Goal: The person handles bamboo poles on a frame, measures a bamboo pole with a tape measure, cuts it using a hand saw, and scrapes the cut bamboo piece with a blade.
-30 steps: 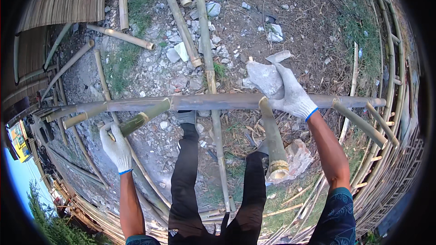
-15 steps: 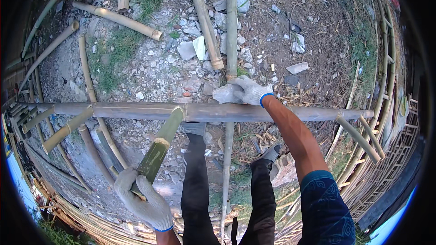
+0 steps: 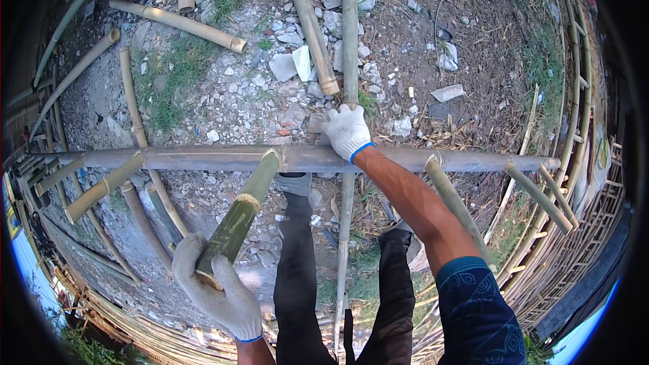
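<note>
My left hand (image 3: 216, 284), in a pale knit glove, is wrapped round the lower end of a short green bamboo piece (image 3: 233, 230). The piece's upper end meets the long horizontal bamboo pole (image 3: 209, 158) near the pole's middle. My right hand (image 3: 346, 132), gloved with a blue cuff, is closed at the pole's far edge, right of that joint. Whatever lies under its fingers is hidden. Other short bamboo pieces, such as the left one (image 3: 105, 191) and the right one (image 3: 456, 203), join the same pole.
An upright-running bamboo pole (image 3: 349, 34) crosses beyond and beneath the long pole. Loose bamboo lengths (image 3: 177, 23) lie on stony ground at the far left. Rubble (image 3: 284, 66) and grass patches are scattered about. Bamboo frames (image 3: 580, 94) line the right side.
My right hand has moved left and turned, hiding the pale stone seen beside it earlier. A short bamboo piece right of my forearm has come into view. My left hand keeps its grip.
</note>
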`<state>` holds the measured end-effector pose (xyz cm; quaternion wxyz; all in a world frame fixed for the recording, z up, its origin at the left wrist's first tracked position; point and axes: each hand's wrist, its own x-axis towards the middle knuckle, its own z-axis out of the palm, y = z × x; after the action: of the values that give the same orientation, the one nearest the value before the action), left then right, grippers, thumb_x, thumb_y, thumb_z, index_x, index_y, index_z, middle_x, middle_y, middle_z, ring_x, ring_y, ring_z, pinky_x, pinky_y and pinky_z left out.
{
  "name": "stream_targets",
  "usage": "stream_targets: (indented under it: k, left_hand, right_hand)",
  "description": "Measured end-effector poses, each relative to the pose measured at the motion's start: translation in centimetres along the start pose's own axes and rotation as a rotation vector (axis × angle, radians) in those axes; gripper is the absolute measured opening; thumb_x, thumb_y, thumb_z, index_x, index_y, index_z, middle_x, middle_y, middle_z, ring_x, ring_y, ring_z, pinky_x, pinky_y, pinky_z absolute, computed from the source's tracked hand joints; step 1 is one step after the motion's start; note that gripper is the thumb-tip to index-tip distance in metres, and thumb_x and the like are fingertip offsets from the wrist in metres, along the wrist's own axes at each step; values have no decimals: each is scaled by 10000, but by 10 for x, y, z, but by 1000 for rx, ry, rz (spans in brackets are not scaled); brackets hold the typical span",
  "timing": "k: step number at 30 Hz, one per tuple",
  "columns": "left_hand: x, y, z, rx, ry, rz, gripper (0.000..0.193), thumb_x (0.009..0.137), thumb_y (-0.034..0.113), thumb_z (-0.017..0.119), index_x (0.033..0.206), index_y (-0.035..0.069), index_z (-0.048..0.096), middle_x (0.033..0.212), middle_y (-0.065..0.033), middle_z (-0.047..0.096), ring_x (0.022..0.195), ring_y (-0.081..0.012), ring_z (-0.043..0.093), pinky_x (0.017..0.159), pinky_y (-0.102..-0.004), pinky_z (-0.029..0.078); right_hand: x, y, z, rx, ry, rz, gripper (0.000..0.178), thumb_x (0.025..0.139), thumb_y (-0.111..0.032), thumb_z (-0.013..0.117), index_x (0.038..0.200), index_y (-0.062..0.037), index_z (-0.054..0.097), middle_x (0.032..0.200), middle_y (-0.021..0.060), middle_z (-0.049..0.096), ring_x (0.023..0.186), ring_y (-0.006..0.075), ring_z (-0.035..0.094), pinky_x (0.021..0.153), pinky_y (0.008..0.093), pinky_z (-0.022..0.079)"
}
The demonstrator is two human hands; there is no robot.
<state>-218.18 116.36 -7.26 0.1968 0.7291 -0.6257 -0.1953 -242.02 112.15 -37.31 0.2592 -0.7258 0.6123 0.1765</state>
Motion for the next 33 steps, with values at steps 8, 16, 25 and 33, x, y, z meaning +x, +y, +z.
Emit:
stream_targets:
  k: [8, 16, 25, 33]
  left_hand:
    - [7, -2, 5, -118, 37, 0, 401, 1029, 152, 573, 1381, -30, 508, 1386, -170, 530, 1292, -284, 545, 1125, -444, 450]
    - [30, 4, 12, -175, 23, 121, 372, 997, 126, 612, 1327, -15, 516, 1307, -168, 561, 1242, -321, 556, 1089, -457, 442]
    - [27, -12, 6, -209, -45, 170, 237, 961, 43, 625, 1189, 20, 561, 1233, -178, 606, 1188, -337, 588, 1067, -480, 453]
    - [32, -10, 8, -217, -35, 166, 335, 964, 115, 660, 1268, 10, 565, 1249, -173, 615, 1198, -321, 584, 1075, -466, 448]
  right_hand:
    - [18, 2, 36, 308, -22, -31, 252, 920, -216, 639, 1147, -220, 749, 1235, 77, 693, 1186, 321, 620, 970, 521, 497]
    - [18, 36, 60, 598, 172, 77, 276, 926, -214, 639, 1192, -173, 699, 1297, 155, 622, 1199, 407, 598, 1000, 500, 527]
    - [13, 57, 11, 648, 145, -186, 173, 870, -177, 641, 995, -140, 755, 1034, 155, 686, 1023, 403, 643, 935, 487, 543]
    - [22, 62, 21, 600, -116, 127, 251, 897, -224, 626, 1075, -204, 803, 1111, 178, 733, 1147, 408, 657, 973, 475, 555]
